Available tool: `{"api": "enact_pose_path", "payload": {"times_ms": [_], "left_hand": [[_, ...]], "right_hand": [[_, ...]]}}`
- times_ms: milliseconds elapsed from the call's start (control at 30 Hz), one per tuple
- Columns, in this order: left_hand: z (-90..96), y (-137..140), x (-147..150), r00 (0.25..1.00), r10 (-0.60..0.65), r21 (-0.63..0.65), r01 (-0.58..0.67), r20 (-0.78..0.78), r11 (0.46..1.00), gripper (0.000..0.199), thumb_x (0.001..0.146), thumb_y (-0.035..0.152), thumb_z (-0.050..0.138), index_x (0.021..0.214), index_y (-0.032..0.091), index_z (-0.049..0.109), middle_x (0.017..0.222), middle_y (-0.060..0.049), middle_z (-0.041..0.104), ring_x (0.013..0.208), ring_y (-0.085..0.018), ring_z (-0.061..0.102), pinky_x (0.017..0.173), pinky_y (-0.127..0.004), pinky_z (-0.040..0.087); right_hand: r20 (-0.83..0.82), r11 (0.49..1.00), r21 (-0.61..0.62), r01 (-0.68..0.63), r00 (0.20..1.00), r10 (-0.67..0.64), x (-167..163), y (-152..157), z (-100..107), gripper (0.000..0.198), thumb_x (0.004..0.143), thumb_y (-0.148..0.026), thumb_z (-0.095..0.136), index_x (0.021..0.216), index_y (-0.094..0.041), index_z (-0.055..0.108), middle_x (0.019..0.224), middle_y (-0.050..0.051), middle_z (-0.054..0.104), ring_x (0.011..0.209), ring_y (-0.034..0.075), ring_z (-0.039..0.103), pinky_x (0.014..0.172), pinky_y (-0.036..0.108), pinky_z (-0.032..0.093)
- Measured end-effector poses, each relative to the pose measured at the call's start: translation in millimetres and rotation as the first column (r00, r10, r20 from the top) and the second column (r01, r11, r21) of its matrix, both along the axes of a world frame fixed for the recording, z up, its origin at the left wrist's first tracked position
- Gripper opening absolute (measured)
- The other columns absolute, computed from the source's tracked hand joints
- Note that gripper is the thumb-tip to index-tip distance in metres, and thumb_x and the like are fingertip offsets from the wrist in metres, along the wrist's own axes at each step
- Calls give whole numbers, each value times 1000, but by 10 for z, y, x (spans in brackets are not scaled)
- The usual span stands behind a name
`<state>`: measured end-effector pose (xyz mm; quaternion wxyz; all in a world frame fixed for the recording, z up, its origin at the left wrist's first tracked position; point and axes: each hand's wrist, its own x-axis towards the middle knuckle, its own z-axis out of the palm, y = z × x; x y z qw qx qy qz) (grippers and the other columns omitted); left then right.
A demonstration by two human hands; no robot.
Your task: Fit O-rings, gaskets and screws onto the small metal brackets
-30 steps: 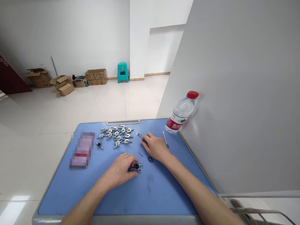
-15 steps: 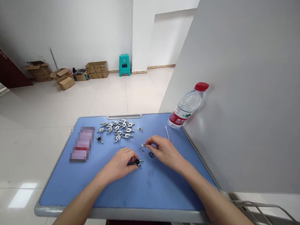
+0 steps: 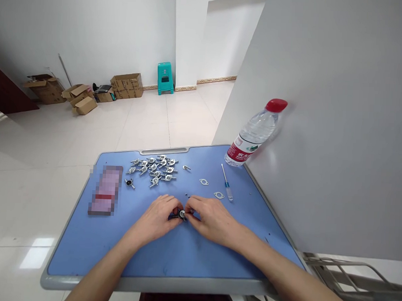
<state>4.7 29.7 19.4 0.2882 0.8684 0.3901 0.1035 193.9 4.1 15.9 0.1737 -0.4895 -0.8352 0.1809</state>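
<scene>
My left hand (image 3: 161, 213) grips a small metal valve body (image 3: 181, 215), with a black round face, low over the blue table. My right hand (image 3: 211, 217) pinches a small silvery metal lever piece (image 3: 182, 213) and brings it against that face; the fingertips hide much of both parts. Two flat metal gasket-shaped plates, a far plate (image 3: 204, 182) and a near plate (image 3: 219, 195), lie beyond the right hand. Tiny screws (image 3: 186, 194) show just past its fingers. Beside the plates lies a screwdriver (image 3: 228, 189) with a clear and blue handle.
Several assembled metal valves (image 3: 155, 170) are heaped at the back, with one valve with a black face (image 3: 129, 183) left of them. A blurred pinkish packet (image 3: 106, 190) lies at the left. A red-capped water bottle (image 3: 255, 133) stands back right by the grey panel (image 3: 338, 130).
My right hand has moved left and nearer, bringing the small metal piece from above the table to the valve in my left hand. The plates and screwdriver handle are now uncovered.
</scene>
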Motion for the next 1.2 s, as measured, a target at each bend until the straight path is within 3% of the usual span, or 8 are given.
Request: {"api": "enact_pose_path", "payload": {"times_ms": [233,533,700,867,1067,1200], "left_hand": [[-27,0,-8,1000,-2,14,2,4,1000,5,87,17,52,84,20,54,85,-1,58,82,-19,52,75,-32,41],[-29,3,3,1000,10,15,-10,21,1000,7,86,15,52,81,20,53,84,0,59,82,-19,53,75,-32,42],[-9,-1,-17,999,22,-12,-22,37,1000,3,87,19,54,89,21,55,86,0,60,84,-19,55,75,-31,43],[9,-4,-38,998,31,-26,-30,51,999,9,88,18,55,96,22,55,87,1,60,87,-19,55,76,-29,43],[33,-4,-21,999,22,-17,-22,36,1000,5,88,17,53,89,21,56,86,0,60,85,-19,55,75,-30,42],[43,4,-23,999,25,-36,-24,45,999,6,86,15,55,87,21,57,85,1,60,84,-18,54,74,-29,42]], "right_hand": [[75,997,68,-24,997,19,-39,5,-75,10,84,-12,51,81,-19,56,77,2,64,57,12,52,52,27,22],[76,998,40,39,996,-42,-112,-69,-95,9,85,-13,50,80,-19,55,71,1,63,57,14,54,51,28,20],[7,998,-47,43,999,-43,-42,-47,61,12,87,-19,51,79,-20,59,74,1,67,61,15,58,55,28,27],[74,985,-169,17,997,-4,33,-12,225,20,86,-13,51,68,-20,59,65,0,64,57,14,55,54,27,26],[45,979,-194,-69,996,79,9,-60,186,20,85,-12,51,69,-20,61,65,0,66,60,15,57,54,26,26],[16,984,-176,-19,1000,22,85,12,174,19,85,-13,51,74,-21,64,69,1,68,61,15,59,55,26,29]]}}
